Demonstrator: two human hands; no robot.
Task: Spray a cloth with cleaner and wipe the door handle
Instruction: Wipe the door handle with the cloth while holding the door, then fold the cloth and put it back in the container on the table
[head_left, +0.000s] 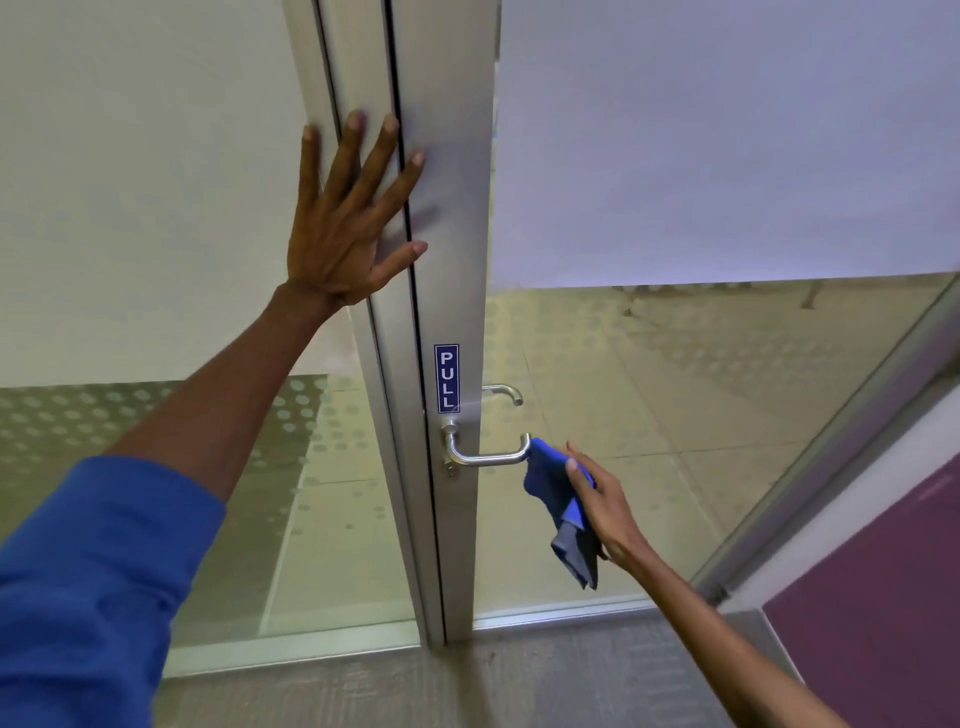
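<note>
Hands: 2 bare hands are up at a glass door, 1 braced high, 1 working low.
Right hand: the right hand (597, 499) reaches in from the lower right and pinches a blue cloth (558, 499), thumb on top and fingers tucked behind the folds.
Blue cloth: its upper end presses against the outer tip of the door handle (488, 451); the rest hangs down loose below the hand, with a greyer underside showing at the bottom corner.
Left sleeve: a blue sleeve (88, 582) fills the lower left, pushed back from a bare forearm.
Left hand: the left hand (343, 228) lies flat with all 5 fingers spread, palm against the metal door frame (457, 208), fingertips straddling the dark gap between the 2 uprights; it grips nothing.
Door handle: a brushed metal lever, horizontal, set on the frame with a keyhole just beneath its base.
Sign: a narrow blue PULL sticker (447, 378) sits upright on the frame just above the handle.
Second handle: another metal lever (506, 392) shows through the glass on the far side of the door.
Glass: frosted panels (727, 145) cover the upper part; clear glass lower down shows a tiled floor (649, 415) beyond.
</note>
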